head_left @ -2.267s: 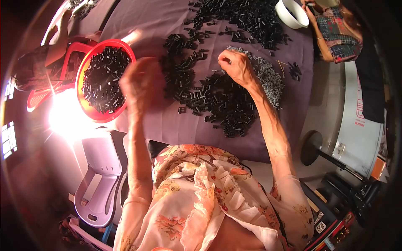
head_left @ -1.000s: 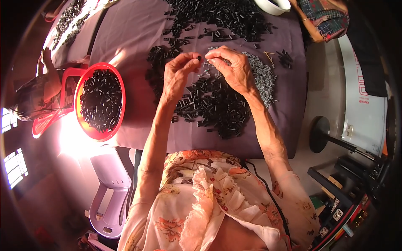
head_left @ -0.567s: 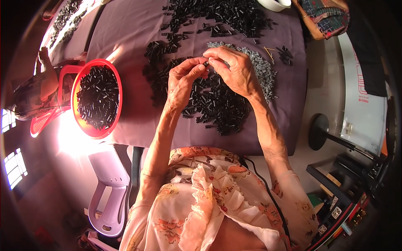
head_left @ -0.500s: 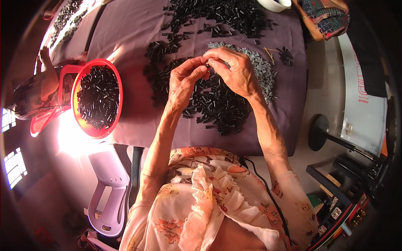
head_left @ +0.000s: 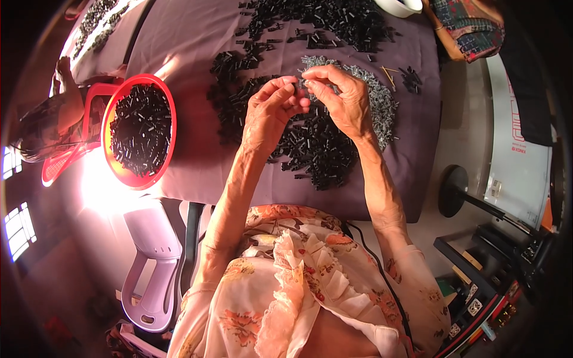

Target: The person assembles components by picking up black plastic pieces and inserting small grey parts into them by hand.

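Observation:
Both hands are raised over the piles, their fingertips almost meeting. My left hand (head_left: 267, 110) is closed in a pinch, and a bit of a small black plastic piece shows at its fingertips. With thumb and forefinger together, my right hand (head_left: 343, 101) pinches something too small to make out. Below them lies a heap of small black plastic pieces (head_left: 319, 152), partly hidden by the hands. A pile of small grey, clear-looking pieces (head_left: 382, 104) curves around behind and beside my right hand.
At the left stands a red basket (head_left: 173, 128) full of black pieces. More black pieces (head_left: 322, 24) cover the far side of the purple-clothed table (head_left: 197, 173). Thin sticks (head_left: 388, 77) and a white bowl (head_left: 401, 7) lie to the right. Other people's arms (head_left: 71, 113) show at the edges.
My fingertips have moved slightly apart, and the left hand has turned so more of its fingers show. The view has shifted a little.

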The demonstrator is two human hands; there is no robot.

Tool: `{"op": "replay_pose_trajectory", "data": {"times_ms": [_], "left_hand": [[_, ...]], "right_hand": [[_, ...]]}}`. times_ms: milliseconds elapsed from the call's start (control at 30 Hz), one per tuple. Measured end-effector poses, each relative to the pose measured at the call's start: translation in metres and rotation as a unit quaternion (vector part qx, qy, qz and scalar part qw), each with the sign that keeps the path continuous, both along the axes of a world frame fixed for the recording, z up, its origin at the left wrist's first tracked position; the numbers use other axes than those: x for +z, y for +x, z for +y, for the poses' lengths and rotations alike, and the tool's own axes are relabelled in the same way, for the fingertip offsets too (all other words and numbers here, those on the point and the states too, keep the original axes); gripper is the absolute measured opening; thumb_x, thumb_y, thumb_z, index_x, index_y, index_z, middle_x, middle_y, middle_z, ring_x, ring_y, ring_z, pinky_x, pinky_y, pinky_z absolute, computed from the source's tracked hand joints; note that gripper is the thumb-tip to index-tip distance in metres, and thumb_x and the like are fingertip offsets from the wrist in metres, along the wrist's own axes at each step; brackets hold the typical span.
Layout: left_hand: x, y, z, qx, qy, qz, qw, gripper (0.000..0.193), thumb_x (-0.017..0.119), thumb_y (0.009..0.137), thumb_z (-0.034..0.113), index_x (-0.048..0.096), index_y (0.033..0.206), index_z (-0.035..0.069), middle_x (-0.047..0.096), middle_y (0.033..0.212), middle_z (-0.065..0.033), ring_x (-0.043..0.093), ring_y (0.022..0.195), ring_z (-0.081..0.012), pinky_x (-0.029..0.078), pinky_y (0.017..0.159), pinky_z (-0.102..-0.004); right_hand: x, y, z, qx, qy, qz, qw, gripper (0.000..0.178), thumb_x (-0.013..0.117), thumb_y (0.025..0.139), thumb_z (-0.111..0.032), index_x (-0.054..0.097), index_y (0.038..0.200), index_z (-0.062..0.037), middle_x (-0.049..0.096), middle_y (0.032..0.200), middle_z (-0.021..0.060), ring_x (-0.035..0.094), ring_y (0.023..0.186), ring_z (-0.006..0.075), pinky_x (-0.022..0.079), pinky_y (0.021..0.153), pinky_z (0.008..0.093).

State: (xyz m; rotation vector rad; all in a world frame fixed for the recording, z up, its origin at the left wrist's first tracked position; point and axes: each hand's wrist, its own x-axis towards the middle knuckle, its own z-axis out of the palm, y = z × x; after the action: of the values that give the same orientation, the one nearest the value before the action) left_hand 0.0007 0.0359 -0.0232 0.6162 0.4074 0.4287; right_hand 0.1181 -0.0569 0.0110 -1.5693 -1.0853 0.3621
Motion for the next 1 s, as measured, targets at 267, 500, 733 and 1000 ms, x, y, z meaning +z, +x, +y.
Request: {"op": "replay_pose_trajectory", "data": {"times_ms": [267,500,733,1000], "left_hand": [[-0.015,0.0,0.0,0.002,-0.17,-0.053,0.984,0.013,0.049,0.089,0.01,0.053,0.095,0.0,0.058,0.084,-0.0075,0.058,0.076,-0.0178,0.05,0.072,-0.0321],[-0.014,0.004,-0.006,0.012,-0.191,-0.05,0.98,0.013,0.05,0.089,0.011,0.053,0.095,0.001,0.057,0.082,-0.0063,0.057,0.076,-0.0167,0.05,0.073,-0.0315],[-0.015,0.004,-0.012,0.001,-0.18,-0.08,0.98,0.013,0.051,0.088,0.012,0.053,0.093,0.0,0.058,0.086,-0.0081,0.056,0.077,-0.0162,0.049,0.074,-0.0298],[-0.012,0.001,-0.017,-0.039,-0.163,-0.094,0.981,0.01,0.052,0.087,0.009,0.054,0.09,0.0,0.058,0.087,-0.009,0.057,0.075,-0.0176,0.049,0.073,-0.0304]], "right_hand": [[0.002,-0.004,0.0,-0.005,-0.01,-0.077,0.997,0.014,0.06,0.078,-0.001,0.061,0.092,-0.0034,0.064,0.081,0.0066,0.062,0.073,0.0138,0.048,0.066,0.0236],[-0.001,-0.004,0.0,0.015,-0.02,-0.117,0.993,0.014,0.06,0.077,0.001,0.06,0.091,-0.0026,0.063,0.08,0.0074,0.063,0.072,0.0152,0.05,0.062,0.0251],[0.002,-0.008,-0.001,0.016,-0.031,-0.135,0.99,0.016,0.062,0.074,0.002,0.06,0.089,-0.0029,0.061,0.08,0.0069,0.062,0.069,0.0163,0.049,0.06,0.0261],[0.0,-0.002,-0.009,0.027,-0.037,-0.082,0.996,0.005,0.061,0.076,-0.001,0.059,0.08,-0.0006,0.057,0.073,0.0073,0.058,0.064,0.0183,0.046,0.055,0.0276]]}}
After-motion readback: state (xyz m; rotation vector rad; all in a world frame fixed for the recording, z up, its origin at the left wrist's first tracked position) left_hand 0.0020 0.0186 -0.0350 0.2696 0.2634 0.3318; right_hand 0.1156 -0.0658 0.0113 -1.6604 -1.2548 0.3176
